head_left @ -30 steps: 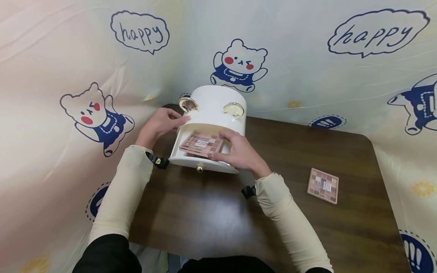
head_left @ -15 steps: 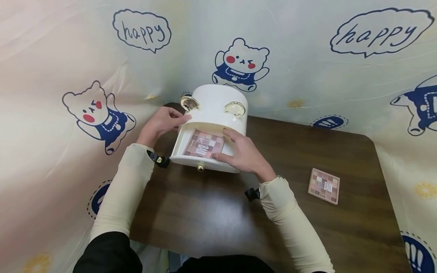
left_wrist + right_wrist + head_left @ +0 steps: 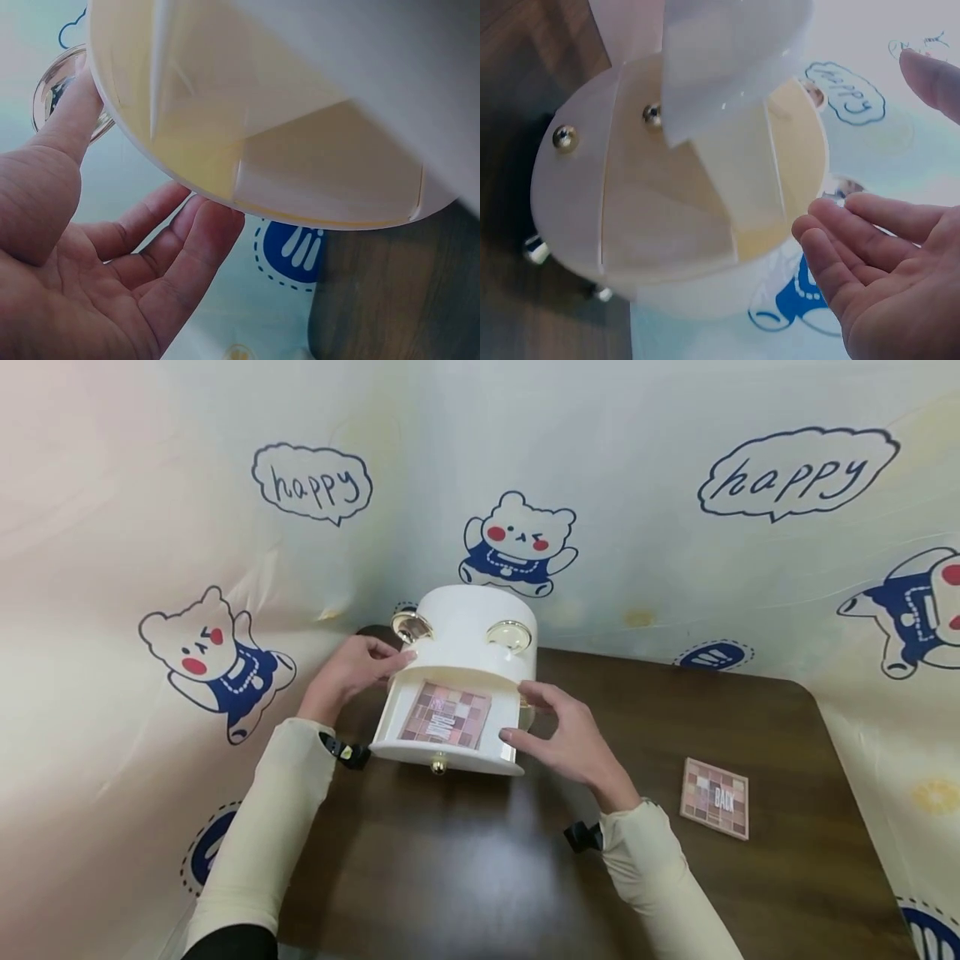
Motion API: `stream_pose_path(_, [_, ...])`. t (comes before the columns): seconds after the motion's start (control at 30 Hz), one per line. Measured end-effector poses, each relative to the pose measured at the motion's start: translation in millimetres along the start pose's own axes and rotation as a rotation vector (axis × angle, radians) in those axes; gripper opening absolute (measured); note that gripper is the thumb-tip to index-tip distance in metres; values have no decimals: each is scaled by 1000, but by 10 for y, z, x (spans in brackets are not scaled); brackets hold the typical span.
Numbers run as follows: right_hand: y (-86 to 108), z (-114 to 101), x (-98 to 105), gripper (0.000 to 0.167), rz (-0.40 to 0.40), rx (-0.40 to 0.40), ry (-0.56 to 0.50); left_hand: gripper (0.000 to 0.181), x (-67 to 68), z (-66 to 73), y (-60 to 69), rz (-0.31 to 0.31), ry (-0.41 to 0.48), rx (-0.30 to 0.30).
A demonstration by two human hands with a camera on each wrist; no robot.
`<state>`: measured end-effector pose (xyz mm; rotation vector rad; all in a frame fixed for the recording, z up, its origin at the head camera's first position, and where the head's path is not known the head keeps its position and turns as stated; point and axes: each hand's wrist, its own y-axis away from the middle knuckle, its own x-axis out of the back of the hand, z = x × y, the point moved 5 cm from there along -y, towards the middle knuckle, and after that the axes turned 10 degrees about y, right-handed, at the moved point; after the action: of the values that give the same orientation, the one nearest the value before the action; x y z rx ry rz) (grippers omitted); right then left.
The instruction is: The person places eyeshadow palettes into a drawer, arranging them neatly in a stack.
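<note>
A rounded white storage box (image 3: 472,622) stands at the back of the table, its upper drawer (image 3: 491,760) pulled out. Inside the drawer lies a pink eyeshadow palette (image 3: 448,714). My left hand (image 3: 352,670) holds the box at its left side, thumb on the front and fingertips on the side wall, also visible in the left wrist view. My right hand (image 3: 573,735) hovers at the drawer's right side with fingers spread and nothing between thumb and fingers. In the right wrist view its fingertips (image 3: 821,232) are close to the box's edge; whether they touch is unclear.
A second palette (image 3: 715,797), marked BACK, lies on the brown table (image 3: 465,868) to the right. Two gold-rimmed round pieces (image 3: 510,636) stick out from the box front. A printed cloth (image 3: 637,552) hangs behind and beside the table.
My right hand has let go of the palette, which has come to lie flat in the drawer, and has drawn off to the right. My left hand stays on the box.
</note>
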<state>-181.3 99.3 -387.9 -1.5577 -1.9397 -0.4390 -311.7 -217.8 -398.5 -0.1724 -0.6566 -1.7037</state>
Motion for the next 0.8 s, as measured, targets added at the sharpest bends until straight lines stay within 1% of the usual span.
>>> stream_pose_path(0.07, [83, 75, -5, 74, 14, -28, -15, 73, -29, -71, 42, -6, 21, 8])
stream_pose_path(0.17, [169, 172, 11, 73, 44, -44, -27, 72, -29, -142, 81, 1, 40, 4])
stream_pose_path(0.23, [217, 234, 34, 72, 62, -47, -27, 71, -12, -179, 95, 12, 45, 2])
stream_pose_path(0.37, [334, 400, 113, 72, 98, -94, -12, 72, 1, -216, 110, 9, 31, 4])
stream_pose_path(0.47, [419, 555, 206, 71, 133, -145, -4, 73, -4, -193, 94, 5, 32, 2])
stream_pose_path(0.67, [535, 802, 397, 71, 196, -217, -16, 75, -6, -59, 3, 11, 30, -41])
stream_pose_path(0.8, [631, 913, 446, 72, 211, -261, -8, 73, -17, -53, -20, 1, 26, -15])
